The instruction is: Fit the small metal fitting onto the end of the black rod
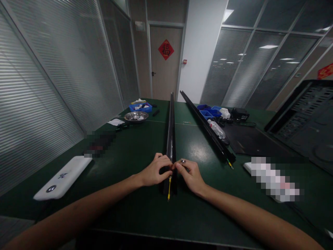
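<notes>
A long black channel-shaped rail [171, 135] lies lengthwise down the table, its near end under my hands. My left hand [157, 170] is closed over the rail's left edge, thumb and fingers bent together. From the left side, my right hand [191, 173] meets it, thumb and index finger pinched at the rail's right edge; a round shiny piece shows on one finger. What lies between the fingertips is hidden. Just below my left thumb a short yellow wire [169, 189] with a metal ring terminal runs over the rail's near end.
On the right lies a second black rail [208, 130] with its own yellow-green wire [230, 164]. Beside it are a plastic bottle [217, 129] and blue bins [206, 114]. A metal bowl [136, 117], blue tray [140, 107] and white device [63, 177] stand left. A black panel [309, 121] leans right.
</notes>
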`<move>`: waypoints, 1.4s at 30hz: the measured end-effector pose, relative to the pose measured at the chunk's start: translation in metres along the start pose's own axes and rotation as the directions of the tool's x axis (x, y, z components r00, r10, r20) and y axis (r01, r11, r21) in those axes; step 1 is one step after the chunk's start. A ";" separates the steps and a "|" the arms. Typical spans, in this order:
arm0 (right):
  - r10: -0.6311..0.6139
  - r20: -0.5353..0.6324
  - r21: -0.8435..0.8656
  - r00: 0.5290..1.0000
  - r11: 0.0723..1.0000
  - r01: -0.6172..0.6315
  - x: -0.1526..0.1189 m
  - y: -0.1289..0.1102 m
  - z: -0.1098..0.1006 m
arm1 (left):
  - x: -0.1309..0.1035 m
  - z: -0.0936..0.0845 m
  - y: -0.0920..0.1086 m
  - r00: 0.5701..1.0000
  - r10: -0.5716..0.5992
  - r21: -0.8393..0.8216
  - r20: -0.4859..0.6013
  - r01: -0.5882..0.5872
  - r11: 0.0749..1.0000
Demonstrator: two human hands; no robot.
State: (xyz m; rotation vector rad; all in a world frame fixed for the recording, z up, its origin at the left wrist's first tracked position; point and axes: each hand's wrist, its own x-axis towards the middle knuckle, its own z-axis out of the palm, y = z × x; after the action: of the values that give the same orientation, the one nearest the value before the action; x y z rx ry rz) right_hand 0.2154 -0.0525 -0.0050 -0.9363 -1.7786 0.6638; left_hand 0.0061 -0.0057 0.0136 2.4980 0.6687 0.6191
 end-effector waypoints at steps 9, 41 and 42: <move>-0.009 0.021 -0.001 1.000 1.000 0.009 0.002 -0.006 0.000 | 0.001 0.001 0.000 1.000 -0.004 -0.014 -0.015 0.003 1.000; 0.092 -0.007 0.210 0.996 0.974 -0.088 -0.003 0.008 -0.006 | 0.001 0.002 -0.006 1.000 -0.019 -0.071 -0.019 0.018 0.997; 0.093 -0.010 0.208 0.996 0.974 -0.089 -0.003 0.008 -0.006 | 0.000 0.002 -0.006 1.000 -0.015 -0.072 -0.026 0.013 0.997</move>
State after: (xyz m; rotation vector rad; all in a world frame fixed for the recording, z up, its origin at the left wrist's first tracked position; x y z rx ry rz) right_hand 0.2236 -0.0504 -0.0101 -0.8815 -1.6211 0.8776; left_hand 0.0054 -0.0016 0.0088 2.4203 0.6616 0.6599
